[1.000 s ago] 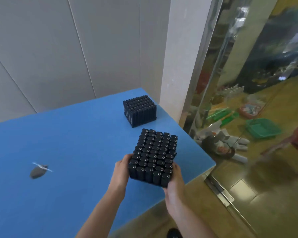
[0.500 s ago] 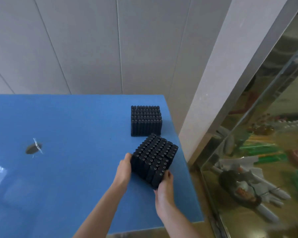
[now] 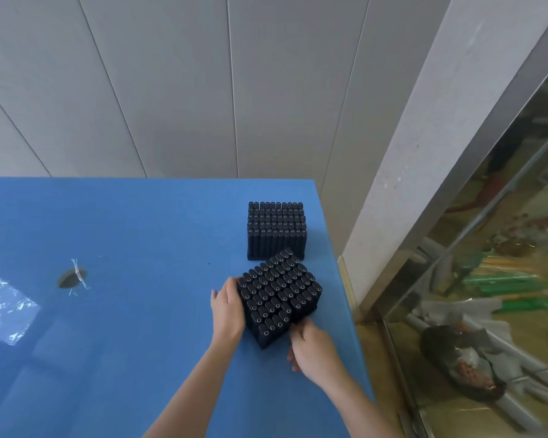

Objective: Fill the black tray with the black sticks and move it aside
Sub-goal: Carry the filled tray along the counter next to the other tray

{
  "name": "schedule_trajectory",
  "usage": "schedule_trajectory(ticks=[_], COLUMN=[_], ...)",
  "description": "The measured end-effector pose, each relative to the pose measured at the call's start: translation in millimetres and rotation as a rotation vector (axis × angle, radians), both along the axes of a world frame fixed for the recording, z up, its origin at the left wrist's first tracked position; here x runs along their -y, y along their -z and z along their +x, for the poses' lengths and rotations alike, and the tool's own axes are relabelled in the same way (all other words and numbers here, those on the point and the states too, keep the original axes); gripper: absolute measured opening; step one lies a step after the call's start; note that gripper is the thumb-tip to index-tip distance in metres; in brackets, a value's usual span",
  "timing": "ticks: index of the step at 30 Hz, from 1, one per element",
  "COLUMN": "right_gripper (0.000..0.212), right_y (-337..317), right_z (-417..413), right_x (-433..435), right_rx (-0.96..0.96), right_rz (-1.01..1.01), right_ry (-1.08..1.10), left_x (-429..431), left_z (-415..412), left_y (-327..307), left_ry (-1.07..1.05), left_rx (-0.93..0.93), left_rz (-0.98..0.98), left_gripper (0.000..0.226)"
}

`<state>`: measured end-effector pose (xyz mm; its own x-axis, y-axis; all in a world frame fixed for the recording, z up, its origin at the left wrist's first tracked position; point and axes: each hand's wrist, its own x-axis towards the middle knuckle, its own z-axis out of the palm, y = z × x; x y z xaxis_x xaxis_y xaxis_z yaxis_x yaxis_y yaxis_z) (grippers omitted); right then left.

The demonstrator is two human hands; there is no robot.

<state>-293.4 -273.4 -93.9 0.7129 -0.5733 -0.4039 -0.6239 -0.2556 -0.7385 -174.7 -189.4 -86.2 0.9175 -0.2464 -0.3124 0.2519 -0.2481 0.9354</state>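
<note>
Whereas a second ago the full black tray (image 3: 279,298) was held up at the near right corner of the blue table (image 3: 140,311), it now sits farther in on the tabletop, turned diagonally, its far corner just beside the second filled tray (image 3: 276,230) that stands squarely behind it. The left hand (image 3: 227,308) has stayed pressed flat against the tray's left side, fingers extended along the wall of black sticks (image 3: 266,311). The right hand (image 3: 314,349) has come lower and looser: its fingertips touch the tray's near right side, the palm drawn back, so only a light hold shows there. Whether the tray bears fully on the table cannot be told.

Two trays are in view, both packed with upright black sticks; the rear one shows rows of about ten, though an exact total is too fine to count. Two bare hands are in view. One small dark hole (image 3: 72,277) with a clear tie lies well apart on the left of the table.
</note>
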Motion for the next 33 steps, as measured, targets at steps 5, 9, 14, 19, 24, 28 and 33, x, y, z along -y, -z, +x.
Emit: schedule_trajectory(ticks=[5,9,14,19,24,28,33], right_gripper=[0.037,0.078,0.059,0.039,0.036,0.032,0.033], right_y=[-2.3,5.5,21.4,30.3,28.3,32.3,37.0], right_z=[-23.9,-16.7,-15.0,-15.8,-11.9,-7.3,0.1], right_x=[33.2,47.0,37.7,26.5,29.5,34.8,37.8], right_rx=[0.109,0.323,0.438,0.497,0.46,0.403,0.409], right_rz=[-0.378,-0.096,-0.313,-0.497,-0.614,-0.599,-0.564], right_ry=[0.108,-0.019,-0.055,0.074,0.076,0.08,0.134], left_x=[-24.7,-51.3,-42.4,-33.1,-30.3,-25.6,-21.4], left_z=[-28.3,-48.6,-42.9,-6.1,16.2,26.9,35.8], left_y=[5.1,11.9,24.2,29.6,24.1,23.7,26.3], left_ry=[-0.013,0.312,0.567,0.519,0.612,0.628,0.632], left_rx=[0.037,0.145,0.309,0.267,0.244,0.23,0.216], left_rz=[-0.124,-0.116,0.129,0.061,0.029,0.014,0.006], left_gripper=[0.04,0.073,0.12,0.099,0.092,0.088,0.088])
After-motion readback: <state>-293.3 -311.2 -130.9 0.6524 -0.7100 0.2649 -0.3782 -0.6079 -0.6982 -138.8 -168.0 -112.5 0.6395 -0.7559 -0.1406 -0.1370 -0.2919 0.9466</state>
